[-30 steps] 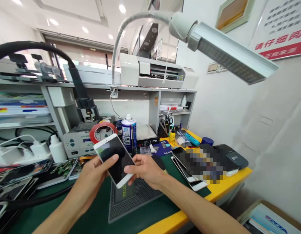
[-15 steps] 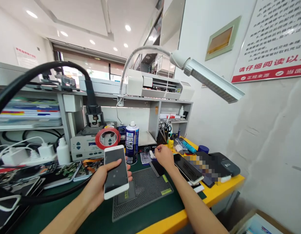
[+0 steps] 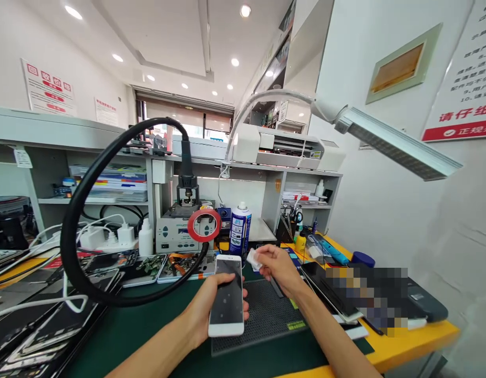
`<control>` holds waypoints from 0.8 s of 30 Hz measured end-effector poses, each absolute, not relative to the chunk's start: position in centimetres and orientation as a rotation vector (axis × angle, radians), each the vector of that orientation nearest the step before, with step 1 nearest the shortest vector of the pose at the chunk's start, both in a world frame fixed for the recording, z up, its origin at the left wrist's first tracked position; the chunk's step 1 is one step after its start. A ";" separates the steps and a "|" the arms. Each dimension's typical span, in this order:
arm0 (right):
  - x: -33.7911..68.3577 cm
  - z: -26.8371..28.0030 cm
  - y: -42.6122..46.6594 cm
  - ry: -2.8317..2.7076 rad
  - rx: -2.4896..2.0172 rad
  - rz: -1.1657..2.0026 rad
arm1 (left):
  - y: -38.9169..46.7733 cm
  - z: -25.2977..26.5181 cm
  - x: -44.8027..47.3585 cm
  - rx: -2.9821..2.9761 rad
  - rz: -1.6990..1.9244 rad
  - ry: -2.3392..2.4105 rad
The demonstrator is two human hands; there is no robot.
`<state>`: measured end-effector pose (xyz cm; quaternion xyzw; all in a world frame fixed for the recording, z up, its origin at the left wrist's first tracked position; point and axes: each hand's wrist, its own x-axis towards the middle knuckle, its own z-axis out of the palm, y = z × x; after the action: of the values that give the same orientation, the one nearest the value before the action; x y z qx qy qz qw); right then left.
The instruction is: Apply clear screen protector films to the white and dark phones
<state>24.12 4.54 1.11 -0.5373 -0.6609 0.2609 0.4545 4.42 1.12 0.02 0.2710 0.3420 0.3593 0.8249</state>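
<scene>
My left hand (image 3: 205, 304) is wrapped round a white-framed smartphone (image 3: 227, 302), its dark screen facing up with a few light spots on it. The thumb lies over the screen's upper part. Pinched in my right hand (image 3: 280, 268) is a small crumpled white wipe (image 3: 254, 259), just right of the phone's top edge. Below both hands lies a dark perforated work pad (image 3: 262, 310) on the green mat (image 3: 164, 336). A blue and white spray can (image 3: 240, 231) stands behind the phone.
A red tape ring (image 3: 204, 226) hangs before a grey hot-air station (image 3: 175, 231). Its black hose (image 3: 71, 226) loops across the left. Several phones (image 3: 331, 291) lie on the right. Opened phone parts (image 3: 41, 336) cover the left. A white lamp (image 3: 400, 142) reaches over the bench.
My right hand has taken up the white wipe and brought it towards the phone, which my left hand still holds. The whole view has swung to the left.
</scene>
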 end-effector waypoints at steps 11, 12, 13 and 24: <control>20.4 0.1 0.8 -1.867 -1.019 0.866 | 1.3 0.2 4.0 0.610 0.845 0.856; 20.4 0.1 1.0 -1.853 -1.015 0.862 | 1.3 0.3 4.0 0.609 0.830 0.856; 20.5 0.2 1.3 -1.827 -1.017 0.823 | 1.2 0.3 4.0 0.615 0.802 0.853; 21.6 1.3 1.4 -1.840 -0.953 0.835 | 0.3 1.2 4.1 0.780 0.713 0.821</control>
<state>21.55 1.38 1.26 -0.3832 -0.7403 0.3358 0.4386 4.07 0.31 1.23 0.3616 0.3806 0.3307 0.7843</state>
